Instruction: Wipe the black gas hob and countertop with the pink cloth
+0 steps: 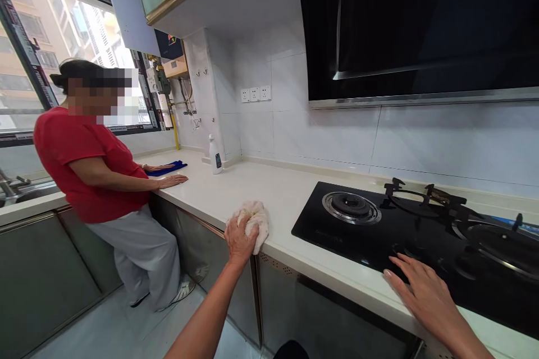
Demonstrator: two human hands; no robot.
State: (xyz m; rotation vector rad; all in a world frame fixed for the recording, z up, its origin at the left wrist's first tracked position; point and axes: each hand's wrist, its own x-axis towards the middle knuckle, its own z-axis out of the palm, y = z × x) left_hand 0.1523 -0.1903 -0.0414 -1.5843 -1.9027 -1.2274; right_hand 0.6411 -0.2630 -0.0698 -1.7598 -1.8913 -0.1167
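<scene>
My left hand (240,238) is closed on a pale crumpled cloth (255,217) and presses it against the front edge of the white countertop (261,190). My right hand (421,286) lies flat with fingers spread on the front of the black glass gas hob (337,230), holding nothing. The hob's left burner (351,206) is bare, and a black pan support (425,202) sits over the middle.
Another person in a red shirt (80,162) leans at the counter's corner, one hand flat on the top, the other on a blue cloth (168,168). A white bottle (216,155) stands by the wall. A dark range hood (416,22) hangs above. A sink (25,190) lies far left.
</scene>
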